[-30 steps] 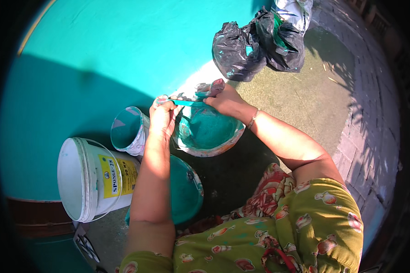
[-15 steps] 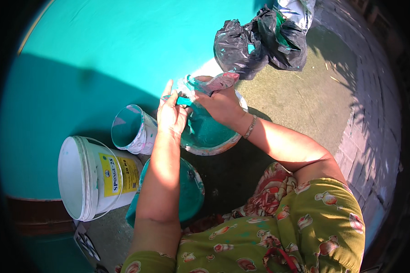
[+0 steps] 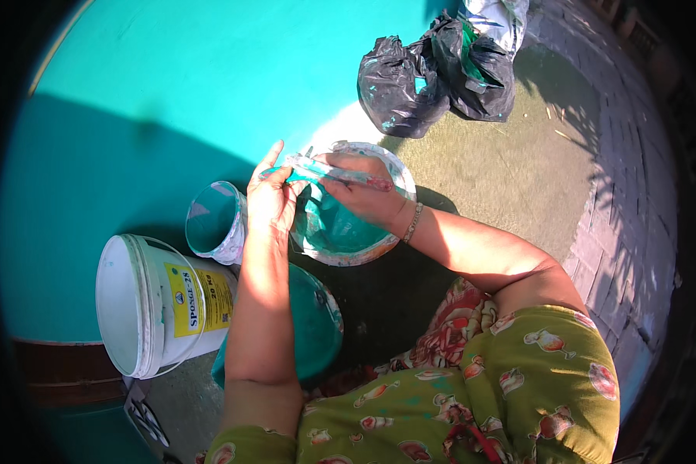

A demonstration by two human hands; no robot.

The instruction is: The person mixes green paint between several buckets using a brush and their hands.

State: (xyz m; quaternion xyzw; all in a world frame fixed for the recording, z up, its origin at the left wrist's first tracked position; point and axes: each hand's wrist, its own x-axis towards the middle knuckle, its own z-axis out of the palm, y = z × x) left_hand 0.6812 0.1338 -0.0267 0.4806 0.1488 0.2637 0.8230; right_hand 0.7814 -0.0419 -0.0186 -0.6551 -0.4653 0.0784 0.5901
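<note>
My right hand (image 3: 371, 203) grips a long, paint-smeared tool (image 3: 336, 172), whitish with teal streaks and a reddish end; its exact kind is unclear. The tool lies nearly level, its whitish end close to my left fingers. My left hand (image 3: 267, 199) pinches a small teal-coated piece (image 3: 295, 175) at the thumb, while one finger points up; I cannot make out what the piece is. Both hands are above a round, white-rimmed tub (image 3: 407, 180) with wet teal paint inside. Part of its opening is hidden by my hands.
Left of my forearm stand a small paint-stained bucket (image 3: 213, 218) and a white pail (image 3: 151, 301) tipped on its side. A teal-coated container (image 3: 317, 321) sits beneath that forearm. Black plastic bags (image 3: 472, 73) lie against the teal wall (image 3: 209, 69). Paving (image 3: 603, 247) runs along the right.
Both hands have shifted slightly left and down. The tool in my right hand has turned from a raised, broad-side view to nearly level, and more of the tub's far rim shows.
</note>
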